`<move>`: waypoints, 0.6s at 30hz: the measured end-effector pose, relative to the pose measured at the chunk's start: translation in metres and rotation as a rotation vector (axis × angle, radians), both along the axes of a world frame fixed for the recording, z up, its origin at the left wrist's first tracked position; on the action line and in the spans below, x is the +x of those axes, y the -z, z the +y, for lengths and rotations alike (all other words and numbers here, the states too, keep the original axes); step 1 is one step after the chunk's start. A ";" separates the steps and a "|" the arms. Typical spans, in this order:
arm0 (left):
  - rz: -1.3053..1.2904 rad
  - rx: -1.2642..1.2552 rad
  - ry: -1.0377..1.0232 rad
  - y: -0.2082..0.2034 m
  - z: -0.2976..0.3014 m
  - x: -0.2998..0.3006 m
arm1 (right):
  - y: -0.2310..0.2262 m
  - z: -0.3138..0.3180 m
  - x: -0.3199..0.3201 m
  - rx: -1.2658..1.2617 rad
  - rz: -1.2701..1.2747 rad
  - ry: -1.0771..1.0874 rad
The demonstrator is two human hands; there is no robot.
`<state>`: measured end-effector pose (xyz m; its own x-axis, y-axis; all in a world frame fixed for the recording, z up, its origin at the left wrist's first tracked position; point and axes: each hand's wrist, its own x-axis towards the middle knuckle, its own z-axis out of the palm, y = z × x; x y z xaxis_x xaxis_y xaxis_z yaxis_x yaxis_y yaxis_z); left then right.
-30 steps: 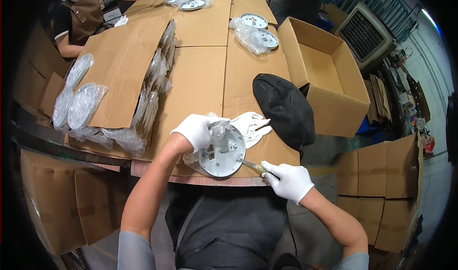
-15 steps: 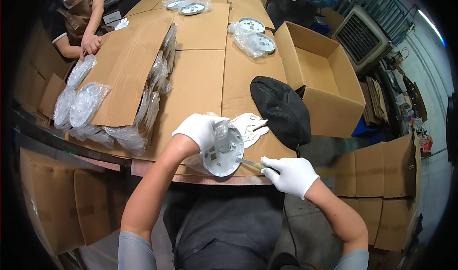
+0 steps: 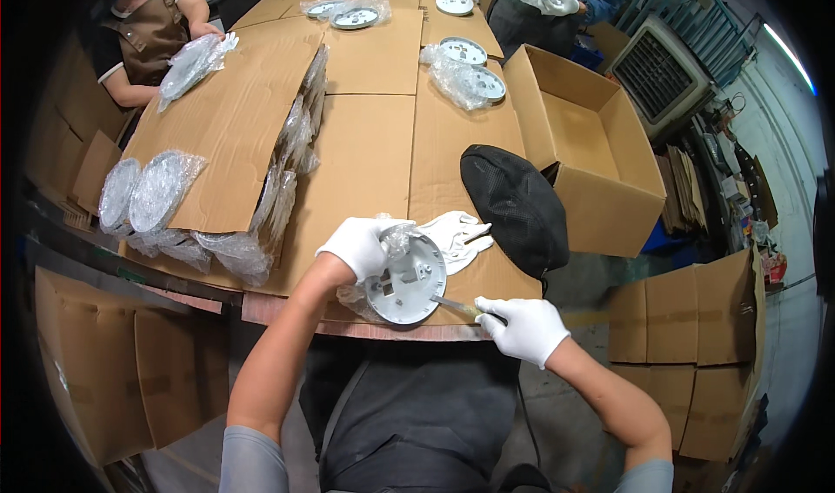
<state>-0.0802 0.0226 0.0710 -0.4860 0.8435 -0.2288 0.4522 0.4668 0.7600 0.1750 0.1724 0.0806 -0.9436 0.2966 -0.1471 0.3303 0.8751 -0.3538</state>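
Note:
My left hand [image 3: 358, 248], in a white glove, is closed on the upper left rim of a round grey part [image 3: 409, 288] with cutouts and small raised features. Bubble wrap [image 3: 355, 300] bunches under my fingers and behind the part, which I hold tilted at the table's near edge. In my gloved right hand [image 3: 524, 328] is a slim metal-bladed tool [image 3: 457, 306] with a yellowish handle. Its tip touches the part's right rim; whether it is a knife or a file I cannot tell. A spare pair of white gloves [image 3: 457, 239] lies just beyond the part.
A black mesh cap-like thing [image 3: 513, 206] lies right of the gloves, beside an open carton [image 3: 596, 175]. Wrapped discs and a cardboard-covered stack [image 3: 235, 136] stand at left. More grey parts [image 3: 465, 51] lie farther off. Two co-workers [image 3: 143, 32] handle pieces across the table.
My hands stay nearly in place, with the tool still at the rim. The co-worker at left has lifted a wrapped piece; the far one now has a hand on a round part.

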 end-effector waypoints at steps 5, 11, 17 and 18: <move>-0.026 0.096 -0.084 0.027 -0.001 0.000 | 0.038 -0.010 0.016 -0.106 0.176 0.091; 0.125 0.427 -0.564 0.060 -0.014 0.026 | 0.066 -0.029 0.023 -0.246 0.386 0.263; 0.204 0.491 -0.794 0.075 -0.041 0.117 | 0.070 -0.037 0.022 -0.305 0.387 0.314; 0.169 0.387 -0.831 0.067 -0.035 0.120 | 0.071 -0.036 0.024 -0.306 0.382 0.314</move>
<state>0.0395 -0.0121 0.0039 -0.9692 0.2122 0.1246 0.2053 0.4181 0.8849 0.1986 0.1364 0.0096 -0.8204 0.5684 0.0630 0.3568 0.5949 -0.7203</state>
